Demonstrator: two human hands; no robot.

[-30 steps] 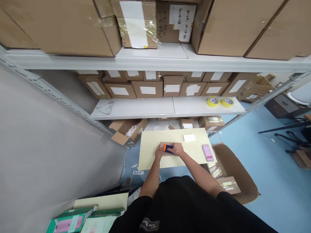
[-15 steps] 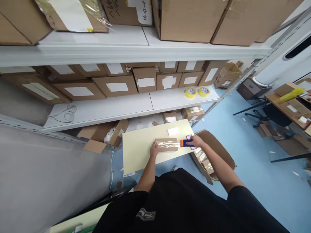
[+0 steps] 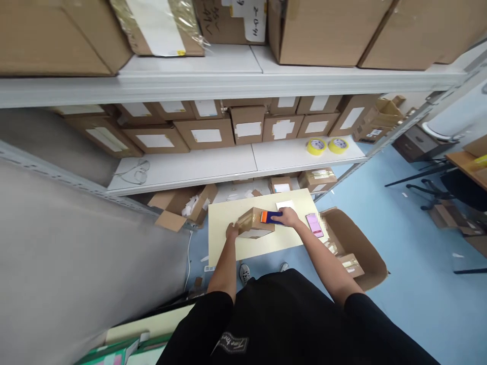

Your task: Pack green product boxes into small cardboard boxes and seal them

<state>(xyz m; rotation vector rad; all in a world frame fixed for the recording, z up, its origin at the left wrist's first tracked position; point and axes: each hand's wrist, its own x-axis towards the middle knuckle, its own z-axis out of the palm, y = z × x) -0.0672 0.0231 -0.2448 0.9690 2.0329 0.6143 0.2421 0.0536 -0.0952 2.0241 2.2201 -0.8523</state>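
Note:
A small cardboard box [image 3: 249, 221] sits tilted on the pale yellow tabletop [image 3: 218, 215], with shiny tape over its upper face and a white label on the near side. My left hand [image 3: 232, 231] grips the box at its left end. Closed around a dark blue tape dispenser with an orange front [image 3: 270, 217] is my right hand [image 3: 288, 217]. The dispenser's orange end lies against the box's top right; whether tape still runs between them is too small to tell. White paper [image 3: 285, 205] lies just behind my right hand.
A pink-screened phone [image 3: 314, 225] lies at the tabletop's right end. Beside it stands a large open carton [image 3: 355, 238] holding small boxes. Behind, a shelf [image 3: 228, 162] bears labelled boxes and two yellow tape rolls [image 3: 316, 147]. An open box [image 3: 182, 205] stands at left.
The box has turned and tilted up on the tabletop. My right hand has brought the tape dispenser leftward onto it, uncovering the phone. My view has shifted left.

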